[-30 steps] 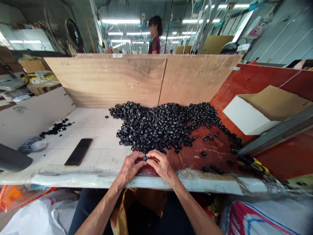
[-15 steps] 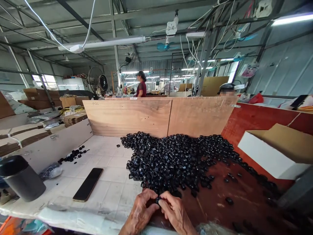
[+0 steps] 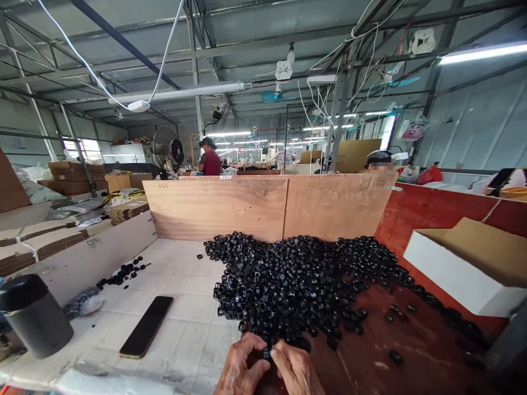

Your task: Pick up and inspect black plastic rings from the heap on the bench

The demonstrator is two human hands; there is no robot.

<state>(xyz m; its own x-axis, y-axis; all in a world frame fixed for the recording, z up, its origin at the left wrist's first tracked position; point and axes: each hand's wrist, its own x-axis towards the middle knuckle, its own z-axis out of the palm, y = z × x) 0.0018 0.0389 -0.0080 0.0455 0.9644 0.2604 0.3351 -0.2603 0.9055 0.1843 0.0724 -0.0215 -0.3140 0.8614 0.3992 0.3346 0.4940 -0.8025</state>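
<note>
At the front of the pile, my left hand (image 3: pixel 242 366) pinches a small black plastic part (image 3: pixel 267 353) between thumb and fingers. My right hand (image 3: pixel 295 368) meets it from the other side, thumb and fingertips closed at the same part. The part is tiny and partly covered by the fingers, so its exact kind is unclear. Just beyond both hands spreads a large heap of small black plastic pieces (image 3: pixel 284 285), many of them ring-shaped.
A phone (image 3: pixel 147 326) lies on the white sheet, near a dark grey tumbler (image 3: pixel 35 315). Several black bits (image 3: pixel 123 272) sit by the left board. Wooden panels (image 3: pixel 218 206) wall the back. An open white box (image 3: pixel 457 274) stands at right. Two people are beyond the panels.
The view has tilted up slightly, so the table and hands appear lower. A person in the background has moved left. Both hands stay together at the small part.
</note>
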